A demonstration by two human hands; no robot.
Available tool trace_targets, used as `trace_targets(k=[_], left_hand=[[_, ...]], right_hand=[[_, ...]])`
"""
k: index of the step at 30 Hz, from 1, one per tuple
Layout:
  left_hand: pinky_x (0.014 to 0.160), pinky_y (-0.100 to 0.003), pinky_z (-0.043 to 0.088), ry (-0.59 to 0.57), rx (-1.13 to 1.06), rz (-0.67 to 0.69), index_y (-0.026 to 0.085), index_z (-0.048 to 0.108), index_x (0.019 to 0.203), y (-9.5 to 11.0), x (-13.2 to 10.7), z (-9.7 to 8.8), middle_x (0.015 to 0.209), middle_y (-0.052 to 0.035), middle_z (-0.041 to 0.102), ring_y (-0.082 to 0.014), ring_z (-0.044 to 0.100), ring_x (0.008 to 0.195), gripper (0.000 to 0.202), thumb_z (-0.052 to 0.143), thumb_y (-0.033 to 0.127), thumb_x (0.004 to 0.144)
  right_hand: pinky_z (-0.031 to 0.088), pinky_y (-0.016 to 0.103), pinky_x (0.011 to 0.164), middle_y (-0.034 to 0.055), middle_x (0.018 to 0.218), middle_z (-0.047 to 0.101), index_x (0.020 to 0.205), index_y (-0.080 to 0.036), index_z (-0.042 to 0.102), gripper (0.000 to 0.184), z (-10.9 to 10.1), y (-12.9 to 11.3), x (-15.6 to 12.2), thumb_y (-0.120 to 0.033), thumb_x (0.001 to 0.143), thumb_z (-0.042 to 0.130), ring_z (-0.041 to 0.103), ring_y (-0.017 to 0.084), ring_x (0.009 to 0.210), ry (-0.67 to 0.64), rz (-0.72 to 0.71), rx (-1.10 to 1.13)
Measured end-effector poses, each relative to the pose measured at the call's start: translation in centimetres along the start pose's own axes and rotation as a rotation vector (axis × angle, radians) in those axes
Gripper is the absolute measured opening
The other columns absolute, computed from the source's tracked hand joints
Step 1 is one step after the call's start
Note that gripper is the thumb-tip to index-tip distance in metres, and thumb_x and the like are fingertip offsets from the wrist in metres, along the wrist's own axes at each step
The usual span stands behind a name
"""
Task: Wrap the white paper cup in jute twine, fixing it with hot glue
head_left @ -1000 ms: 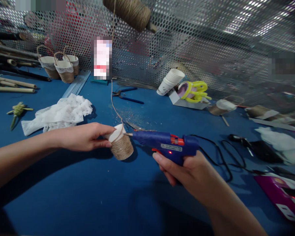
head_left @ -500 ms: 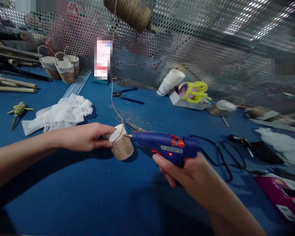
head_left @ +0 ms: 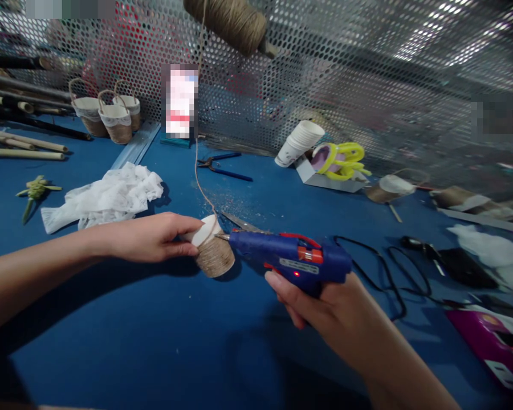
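The left hand (head_left: pixel 154 239) pinched the rim of a twine-wrapped cup (head_left: pixel 211 249), tilted on the blue table (head_left: pixel 154 341). The right hand (head_left: pixel 325 310) was closed round the grip of a blue glue gun (head_left: pixel 290 259), its nozzle touching the cup's upper edge, between both hands. Twine (head_left: pixel 199 171) ran up from the cup.
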State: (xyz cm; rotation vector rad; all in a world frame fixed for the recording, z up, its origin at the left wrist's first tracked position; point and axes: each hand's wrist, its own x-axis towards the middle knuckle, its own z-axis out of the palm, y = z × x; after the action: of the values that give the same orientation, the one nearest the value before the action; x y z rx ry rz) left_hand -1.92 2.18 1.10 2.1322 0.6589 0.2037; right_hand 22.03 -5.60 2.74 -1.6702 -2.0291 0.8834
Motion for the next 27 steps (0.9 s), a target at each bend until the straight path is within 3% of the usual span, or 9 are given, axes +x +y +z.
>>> trace_targets(k=[12, 16, 23, 27], left_hand=[[0.071, -0.023, 0.04, 0.018, -0.002, -0.051, 0.012, 0.051, 0.102, 0.0, 0.1, 0.2, 0.095, -0.0061, 0.061, -0.0158, 0.054, 0.085, 0.024, 0.041, 0.025, 0.084], [0.071, -0.024, 0.041, 0.022, -0.005, -0.061, 0.012, 0.052, 0.1, -0.1, 0.1, 0.3, 0.095, -0.0065, 0.062, -0.016, 0.055, 0.085, 0.023, 0.042, 0.025, 0.084], [0.075, -0.023, 0.041, 0.018, -0.011, 0.035, 0.012, 0.051, 0.099, -0.1, 0.0, 0.2, 0.098, -0.0069, 0.06, -0.0155, 0.055, 0.087, 0.019, 0.041, 0.021, 0.085], [0.074, -0.024, 0.042, 0.022, 0.013, 0.029, 0.012, 0.051, 0.099, -0.2, 0.0, 0.1, 0.098, -0.0077, 0.06, -0.0165, 0.055, 0.087, 0.02, 0.041, 0.021, 0.085]], right_hand=[[0.039, 0.019, 0.034, -0.0037, 0.035, 0.046, 0.043, -0.021, 0.043, 0.04, 1.1, 0.1, -0.7, -0.043, 0.077, 0.047, 0.045, 0.008, 0.032, 0.084, -0.021, -0.059], [0.04, 0.019, 0.036, -0.0037, 0.037, 0.047, 0.045, -0.021, 0.044, 0.038, 0.7, 0.1, -0.4, -0.041, 0.078, 0.046, 0.048, 0.008, 0.035, 0.058, -0.021, -0.047], [0.042, 0.022, 0.044, -0.0024, 0.04, 0.048, 0.043, -0.021, 0.04, 0.04, -0.4, 0.2, 0.7, -0.037, 0.08, 0.045, 0.049, 0.009, 0.04, 0.03, -0.045, -0.063], [0.041, 0.024, 0.047, -0.0025, 0.038, 0.047, 0.042, -0.021, 0.039, 0.042, -0.5, 0.3, 1.0, -0.038, 0.081, 0.044, 0.048, 0.01, 0.039, -0.001, 0.015, -0.071]])
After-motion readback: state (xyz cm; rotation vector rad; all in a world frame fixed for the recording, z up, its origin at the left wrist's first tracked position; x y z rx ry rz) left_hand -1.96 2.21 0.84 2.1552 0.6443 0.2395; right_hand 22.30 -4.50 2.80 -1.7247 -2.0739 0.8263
